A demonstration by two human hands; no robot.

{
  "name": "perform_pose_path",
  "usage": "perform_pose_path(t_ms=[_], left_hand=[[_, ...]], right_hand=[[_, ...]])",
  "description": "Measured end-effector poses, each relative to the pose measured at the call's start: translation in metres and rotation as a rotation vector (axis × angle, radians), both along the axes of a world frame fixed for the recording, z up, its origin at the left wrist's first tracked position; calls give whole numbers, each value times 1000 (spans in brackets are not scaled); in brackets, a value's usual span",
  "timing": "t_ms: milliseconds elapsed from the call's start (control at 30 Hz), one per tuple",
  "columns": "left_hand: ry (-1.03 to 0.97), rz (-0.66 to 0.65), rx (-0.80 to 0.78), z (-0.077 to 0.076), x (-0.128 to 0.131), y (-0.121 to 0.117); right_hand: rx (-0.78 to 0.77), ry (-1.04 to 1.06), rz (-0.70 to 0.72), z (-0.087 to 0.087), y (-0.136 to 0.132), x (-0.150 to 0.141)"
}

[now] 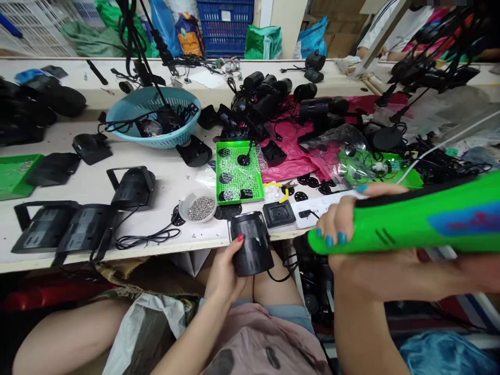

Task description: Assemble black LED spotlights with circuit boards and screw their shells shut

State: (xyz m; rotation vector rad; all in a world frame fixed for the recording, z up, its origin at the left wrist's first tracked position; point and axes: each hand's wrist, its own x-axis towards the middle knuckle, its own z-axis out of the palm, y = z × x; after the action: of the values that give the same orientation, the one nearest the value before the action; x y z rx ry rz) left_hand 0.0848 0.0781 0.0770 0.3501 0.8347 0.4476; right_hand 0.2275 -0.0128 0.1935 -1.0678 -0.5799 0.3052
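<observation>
In my left hand [226, 268] is a black cylindrical lamp-like housing [252, 250], open rim upward, just in front of the table edge. My thumb with a red nail presses its side, and a black cable hangs from it. My right hand [341, 221], with teal nails, is closed round a long green tool [402, 224] with a blue label, close to the camera. The tool's right end runs out of view, so its exact kind is unclear. Beyond the housing stand a bowl of small screws [201, 208], a square black block [278, 214] and a green perforated tray [239, 199].
Several black housings with brackets [88, 226] stand at left. A light blue basket [156, 140] holds cables and parts. Black parts lie on pink plastic [289, 138]. A power strip [316, 208] lies near the edge. A person's sleeve [377, 26] shows at back right.
</observation>
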Motion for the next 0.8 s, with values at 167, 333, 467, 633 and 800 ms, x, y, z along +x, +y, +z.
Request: perform_pose_path(t_ms=[167, 333, 467, 633, 800], left_hand=[[-344, -12, -208, -9, -9, 12], [-551, -36, -300, -12, 0, 9], [-489, -111, -156, -10, 7, 8], [-326, -134, 54, -6, 4, 7], [-81, -71, 159, -14, -5, 4]], right_hand=[[97, -45, -334, -6, 5, 20], [-36, 13, -347, -28, -5, 20], [-141, -155, -540, -32, -12, -1], [-307, -108, -223, -50, -15, -36], [-394, 181, 140, -69, -14, -43]])
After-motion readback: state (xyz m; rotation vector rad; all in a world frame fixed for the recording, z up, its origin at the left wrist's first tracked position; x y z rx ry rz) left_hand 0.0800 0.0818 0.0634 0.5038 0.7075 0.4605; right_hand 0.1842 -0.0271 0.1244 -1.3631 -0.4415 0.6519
